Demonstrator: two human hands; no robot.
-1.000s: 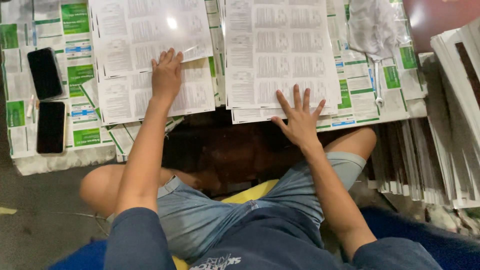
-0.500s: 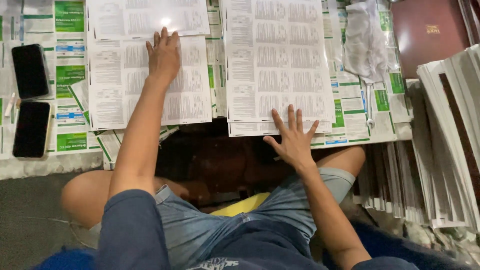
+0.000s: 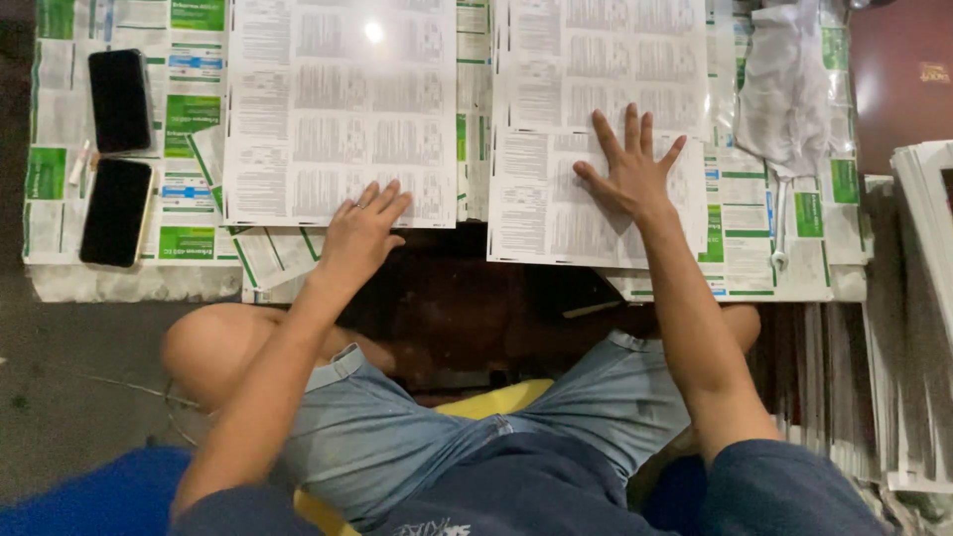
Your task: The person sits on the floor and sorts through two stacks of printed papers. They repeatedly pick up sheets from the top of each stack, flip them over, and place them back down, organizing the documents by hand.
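Head camera view, looking straight down at a seated person with legs crossed in pale denim shorts. Both bare arms reach forward onto printed paper sheets spread over a low surface. On the left, the left hand (image 3: 362, 230) lies palm down, fingers together, on the lower right corner of a large printed sheet (image 3: 338, 109); it grips nothing, only presses flat. On the right, the right hand (image 3: 630, 174) is spread wide, fingers fanned, flat on a smaller printed sheet (image 3: 546, 208) that lies over the bottom of another large sheet (image 3: 606, 60); it too holds nothing. Beneath these lie green and white leaflets (image 3: 189, 149). Two dark phones (image 3: 119, 159) sit one above the other at far left. A crumpled white cloth (image 3: 784, 89) lies at upper right, near stacked papers (image 3: 923, 298) along the right edge.
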